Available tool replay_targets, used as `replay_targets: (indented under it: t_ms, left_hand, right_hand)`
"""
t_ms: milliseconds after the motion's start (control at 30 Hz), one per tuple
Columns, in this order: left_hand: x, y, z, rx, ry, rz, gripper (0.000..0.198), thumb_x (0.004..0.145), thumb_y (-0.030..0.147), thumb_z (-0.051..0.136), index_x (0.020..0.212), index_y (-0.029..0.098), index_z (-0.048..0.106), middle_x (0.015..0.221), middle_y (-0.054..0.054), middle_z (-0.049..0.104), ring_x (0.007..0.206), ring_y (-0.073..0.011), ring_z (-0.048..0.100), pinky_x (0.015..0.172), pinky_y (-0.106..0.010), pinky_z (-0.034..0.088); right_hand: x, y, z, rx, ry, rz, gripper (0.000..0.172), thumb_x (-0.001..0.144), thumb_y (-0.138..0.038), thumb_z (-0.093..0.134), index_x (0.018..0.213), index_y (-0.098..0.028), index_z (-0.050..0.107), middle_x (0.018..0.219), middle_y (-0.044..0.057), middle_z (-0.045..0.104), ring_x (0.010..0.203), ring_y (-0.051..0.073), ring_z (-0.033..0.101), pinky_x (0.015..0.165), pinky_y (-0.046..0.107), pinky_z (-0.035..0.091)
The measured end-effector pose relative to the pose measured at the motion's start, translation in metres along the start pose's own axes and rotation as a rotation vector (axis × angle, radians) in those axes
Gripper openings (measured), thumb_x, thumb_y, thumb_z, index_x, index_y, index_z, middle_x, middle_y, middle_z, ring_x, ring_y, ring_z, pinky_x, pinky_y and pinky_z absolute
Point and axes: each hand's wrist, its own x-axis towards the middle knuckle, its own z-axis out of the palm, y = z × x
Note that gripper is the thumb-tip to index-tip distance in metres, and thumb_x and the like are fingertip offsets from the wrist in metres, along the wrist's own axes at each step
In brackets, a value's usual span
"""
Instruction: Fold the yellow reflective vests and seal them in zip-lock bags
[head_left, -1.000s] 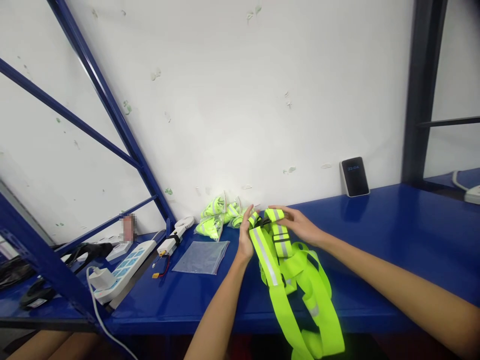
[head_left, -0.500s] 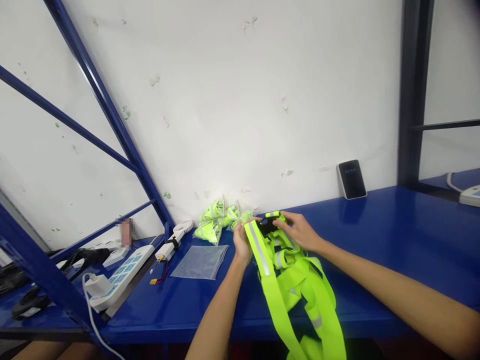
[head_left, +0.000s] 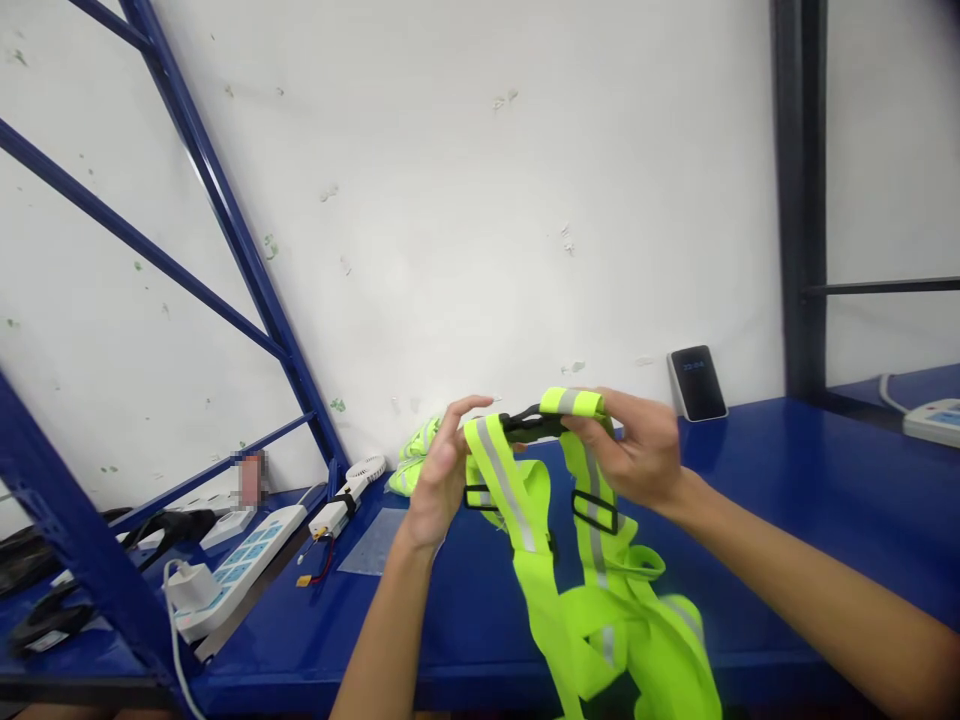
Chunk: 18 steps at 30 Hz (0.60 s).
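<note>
A neon-yellow reflective vest [head_left: 551,600] made of straps with silver stripes hangs between my hands above the blue table, its lower straps dropping past the front edge. My left hand [head_left: 439,485] grips it beside the black buckle [head_left: 521,424], index finger stretched out and thumb partly hidden behind the strap. On the other side of the buckle, my right hand [head_left: 637,445] pinches a folded strap end between thumb and fingers. The buckle looks joined. Two black sliders show lower on the straps, one being the right slider [head_left: 595,511].
Bagged neon-yellow vests [head_left: 412,455] lie against the wall behind my left hand. A transparent plastic bag [head_left: 373,541] lies flat nearby. Left are a small white fan [head_left: 366,468], a power strip [head_left: 244,570] and the blue frame [head_left: 247,230]. A display device [head_left: 699,383] leans on the wall.
Both hands have lifted the buckle end of the vest higher and drawn slightly apart. The straps hang straighter, and the buckle and sliders show more plainly. The camera view has tilted up a little.
</note>
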Motion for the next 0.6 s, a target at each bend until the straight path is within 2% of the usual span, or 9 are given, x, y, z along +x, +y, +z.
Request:
replay_targets:
  t_ms: [67,133,233,300,367,433,500,533,600]
  left_hand:
    - [-0.003,0.018,0.011,0.195,0.073,0.010,0.069,0.075,0.050,0.066,0.134,0.025,0.039,0.101,-0.005,0.063,0.089,-0.0238,0.061,0.080,-0.035,0.047]
    - [-0.003,0.025,0.018,0.371,0.192,0.019,0.074,0.073,0.038,0.072,0.137,0.029,0.036,0.104,-0.003,0.062,0.086,-0.0202,0.061,0.079,-0.032,0.047]
    - [0.000,0.020,0.018,0.537,0.333,0.032,0.075,0.074,0.032,0.072,0.139,0.030,0.035,0.111,-0.004,0.060,0.095,-0.0206,0.059,0.085,-0.032,0.045]
    - [0.006,0.006,0.008,0.595,0.385,0.027,0.070,0.073,0.029,0.072,0.136,0.030,0.041,0.123,-0.005,0.056,0.109,-0.0230,0.055,0.092,-0.033,0.042]
    - [0.015,-0.018,-0.004,0.565,0.412,-0.015,0.066,0.069,0.025,0.072,0.130,0.029,0.048,0.130,-0.005,0.052,0.118,-0.0245,0.051,0.097,-0.033,0.040]
    - [0.025,-0.049,-0.015,0.374,0.350,-0.187,0.068,0.065,0.021,0.072,0.129,0.027,0.049,0.119,-0.006,0.059,0.103,-0.0226,0.060,0.089,-0.032,0.045]
    - [0.034,-0.084,-0.022,0.116,0.271,-0.431,0.077,0.064,0.019,0.069,0.135,0.024,0.039,0.099,-0.007,0.065,0.080,-0.0212,0.067,0.072,-0.032,0.050]
    - [0.038,-0.100,-0.024,0.037,0.289,-0.535,0.078,0.064,0.019,0.067,0.136,0.023,0.037,0.092,-0.007,0.066,0.070,-0.0207,0.067,0.064,-0.031,0.050]
    - [0.042,-0.126,-0.026,-0.029,0.366,-0.635,0.076,0.063,0.020,0.064,0.134,0.023,0.036,0.090,-0.006,0.065,0.061,-0.0189,0.066,0.054,-0.028,0.048]
  right_hand:
    - [0.014,-0.013,-0.004,-0.057,0.024,-0.124,0.016,0.088,-0.022,0.059,0.102,-0.021,0.068,0.067,0.000,0.067,0.054,0.013,0.056,0.053,0.025,0.042]
    - [0.022,-0.023,-0.005,-0.098,0.053,-0.203,0.016,0.088,-0.022,0.060,0.102,-0.022,0.068,0.059,-0.002,0.062,0.050,0.012,0.052,0.051,0.025,0.040]
    - [0.022,-0.021,0.003,-0.080,0.065,-0.159,0.011,0.087,-0.024,0.062,0.096,-0.021,0.067,0.063,-0.001,0.063,0.052,0.012,0.052,0.053,0.025,0.039]
    - [0.013,-0.004,0.013,-0.027,0.030,0.014,0.009,0.087,-0.026,0.061,0.085,-0.018,0.066,0.063,-0.001,0.062,0.051,0.011,0.050,0.052,0.025,0.037]
    - [-0.005,0.022,0.026,0.037,-0.051,0.289,0.026,0.089,-0.034,0.059,0.069,-0.017,0.061,0.054,-0.004,0.054,0.047,0.010,0.043,0.050,0.025,0.033]
    - [-0.031,0.051,0.038,0.147,-0.179,0.565,0.032,0.090,-0.041,0.054,0.071,-0.016,0.061,0.058,-0.002,0.057,0.053,0.012,0.048,0.053,0.024,0.035]
    - [-0.060,0.075,0.048,0.312,-0.324,0.775,0.033,0.089,-0.046,0.053,0.082,-0.016,0.065,0.072,0.002,0.066,0.066,0.017,0.058,0.060,0.027,0.042]
    - [-0.075,0.084,0.052,0.390,-0.378,0.868,0.034,0.088,-0.048,0.053,0.090,-0.016,0.066,0.082,0.004,0.069,0.075,0.020,0.061,0.066,0.029,0.045]
    - [-0.099,0.094,0.057,0.565,-0.457,1.015,0.035,0.085,-0.048,0.058,0.105,-0.019,0.065,0.100,0.007,0.070,0.093,0.024,0.063,0.078,0.033,0.048]
